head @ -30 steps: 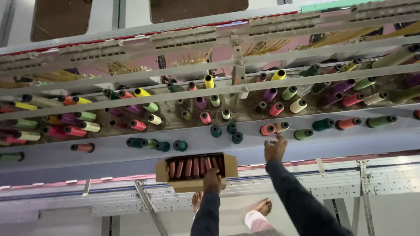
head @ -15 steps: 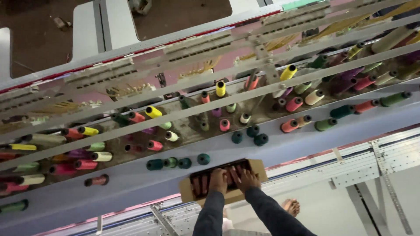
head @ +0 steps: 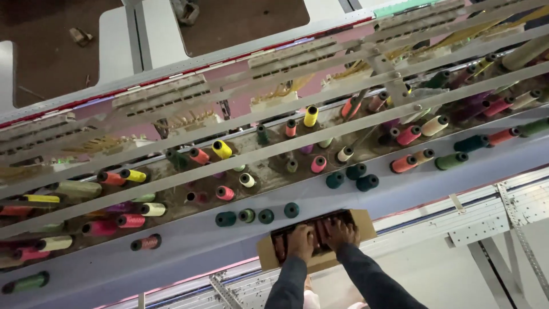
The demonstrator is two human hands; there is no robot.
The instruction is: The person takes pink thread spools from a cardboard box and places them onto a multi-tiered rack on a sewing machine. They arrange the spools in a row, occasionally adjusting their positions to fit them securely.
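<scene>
Looking down through the head camera, both hands sit inside an open cardboard box (head: 320, 260) at about six o'clock in the frame. The left hand (head: 301, 240) lies palm-down over the left part of the box, fingers curled onto the dark red spools (head: 280, 250) packed in it; whether it has closed on one cannot be told. The right hand (head: 339, 233), just beside it at three o'clock, spreads its fingers over the same row of spools, touching them, and again the grip itself is hidden under the hand. Both dark sleeves run down to the bottom edge.

The box rests on the pale lilac ledge (head: 194, 243) of a long machine that crosses the frame on a slant. At twelve o'clock from the hands stands a short row of dark green spools (head: 266, 216), with two more teal spools (head: 366, 182) at one o'clock. Beyond them the thread rack (head: 257, 166) carries many upright cones: a yellow cone (head: 310, 116) near the middle, pink cones (head: 318, 164) below it, an orange cone (head: 404, 163) towards two o'clock, cream and red ones at nine o'clock. Grey metal bars (head: 320, 134) cross above the rack.
</scene>
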